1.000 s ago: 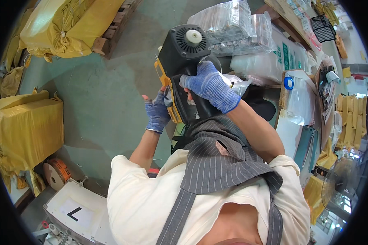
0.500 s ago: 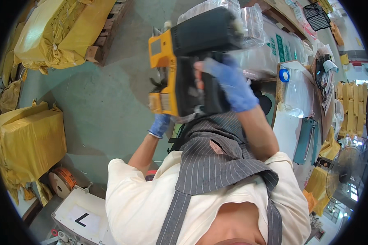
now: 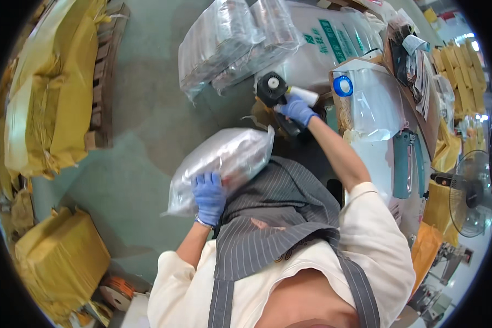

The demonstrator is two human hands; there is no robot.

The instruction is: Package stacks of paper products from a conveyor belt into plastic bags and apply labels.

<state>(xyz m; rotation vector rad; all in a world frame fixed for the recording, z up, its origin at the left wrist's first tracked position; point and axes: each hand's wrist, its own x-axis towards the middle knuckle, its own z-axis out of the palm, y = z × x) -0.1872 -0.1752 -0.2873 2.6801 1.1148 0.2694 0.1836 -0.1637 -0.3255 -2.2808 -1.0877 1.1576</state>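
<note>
My right hand (image 3: 299,111), in a blue glove, grips a handheld yellow-and-black power tool (image 3: 272,90) with a white round cap on its end. A white cylinder (image 3: 304,96) sticks out beside the gripping fingers; most of the tool's yellow body is hidden beneath. A puffy clear-plastic package (image 3: 216,158) lies slanted in front of my apron. My left hand (image 3: 209,195), gloved as well, holds the package's near side with the fingers laid over its top. Reddish contents show faintly through the film near those fingers.
Plastic-wrapped stacks (image 3: 221,46) stand ahead. To the right are a roll of blue tape (image 3: 343,86), a teal bar-shaped device (image 3: 407,164) and a fan (image 3: 472,191). Yellow-wrapped bales (image 3: 54,93) rest on a wooden pallet (image 3: 108,76) at left, with another yellow bundle (image 3: 63,257) nearer.
The power tool has gone from high in front of me to lower and farther right, still in my right hand. My left hand has moved onto the plastic package, which now shows.
</note>
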